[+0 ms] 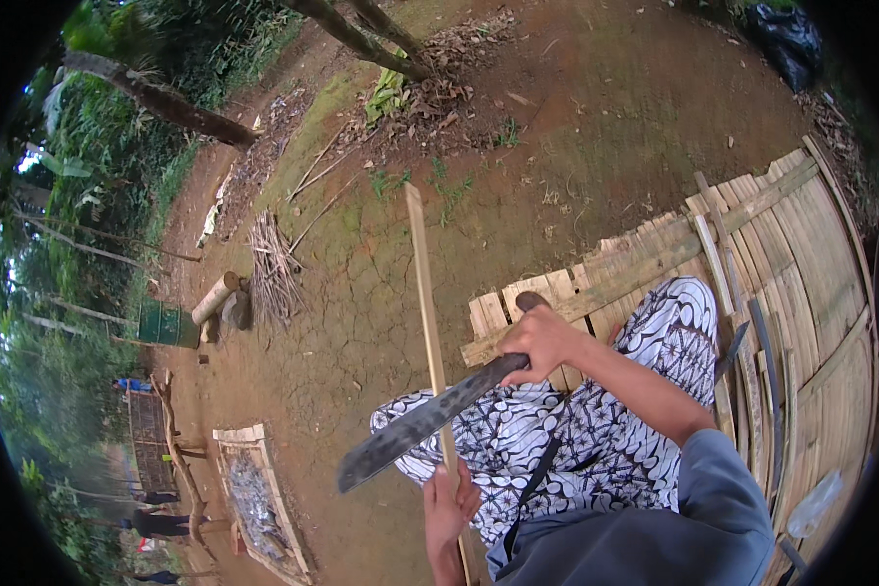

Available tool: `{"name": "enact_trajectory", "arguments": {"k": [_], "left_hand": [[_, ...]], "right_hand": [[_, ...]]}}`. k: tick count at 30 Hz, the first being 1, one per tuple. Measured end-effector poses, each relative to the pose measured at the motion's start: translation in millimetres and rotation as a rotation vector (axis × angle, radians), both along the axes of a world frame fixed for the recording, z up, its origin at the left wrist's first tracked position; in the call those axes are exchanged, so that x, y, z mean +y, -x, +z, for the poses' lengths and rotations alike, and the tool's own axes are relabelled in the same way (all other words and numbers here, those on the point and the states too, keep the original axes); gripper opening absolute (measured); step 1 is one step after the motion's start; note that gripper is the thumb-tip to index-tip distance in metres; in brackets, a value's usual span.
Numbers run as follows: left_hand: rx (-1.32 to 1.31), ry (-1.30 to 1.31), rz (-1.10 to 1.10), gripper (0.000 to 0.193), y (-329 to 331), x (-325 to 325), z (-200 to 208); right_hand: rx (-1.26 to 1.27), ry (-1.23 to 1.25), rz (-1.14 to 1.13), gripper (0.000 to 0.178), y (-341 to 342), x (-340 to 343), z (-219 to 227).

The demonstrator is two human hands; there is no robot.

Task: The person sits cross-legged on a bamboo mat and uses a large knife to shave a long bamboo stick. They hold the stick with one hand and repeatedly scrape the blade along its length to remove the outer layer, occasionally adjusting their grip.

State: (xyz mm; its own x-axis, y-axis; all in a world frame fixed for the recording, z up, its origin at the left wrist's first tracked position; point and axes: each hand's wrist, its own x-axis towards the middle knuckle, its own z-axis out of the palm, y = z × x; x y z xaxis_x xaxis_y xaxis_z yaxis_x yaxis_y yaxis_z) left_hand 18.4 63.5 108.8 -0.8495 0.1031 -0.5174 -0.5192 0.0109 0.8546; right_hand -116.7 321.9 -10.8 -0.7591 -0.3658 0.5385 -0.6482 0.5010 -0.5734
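Observation:
My right hand (540,344) is closed round the dark handle of a machete (420,427), whose broad, stained blade slants down to the left. The blade crosses over a long, pale bamboo strip (423,283). Lower down, my left hand (450,503) grips that strip near its near end, below the blade. The strip points away from me over the bare ground. Beneath both hands are my crossed legs in black-and-white patterned cloth (518,430). Whether the edge touches the strip or only passes above it, I cannot tell.
I sit on a bamboo slat platform (811,254), with loose strips (752,391) and a clear plastic bottle (815,504) at right. On the ground lie a stick bundle (272,264), a log (215,298) and a framed ash pit (259,493). A green drum (166,324) stands far left.

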Motion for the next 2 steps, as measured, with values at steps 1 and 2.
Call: {"name": "enact_trajectory", "arguments": {"k": [1, 2], "left_hand": [[0.028, 0.037, -0.011, 0.038, -9.9, -6.9, -4.7], [0.055, 0.062, -0.022, 0.037, -20.5, -12.3, -6.5]], "right_hand": [[-0.041, -0.040, -0.044, 0.046, 9.4, 10.4, -4.5], [-0.081, -0.091, -0.089, 0.042, 19.8, 24.1, -3.5]]}}
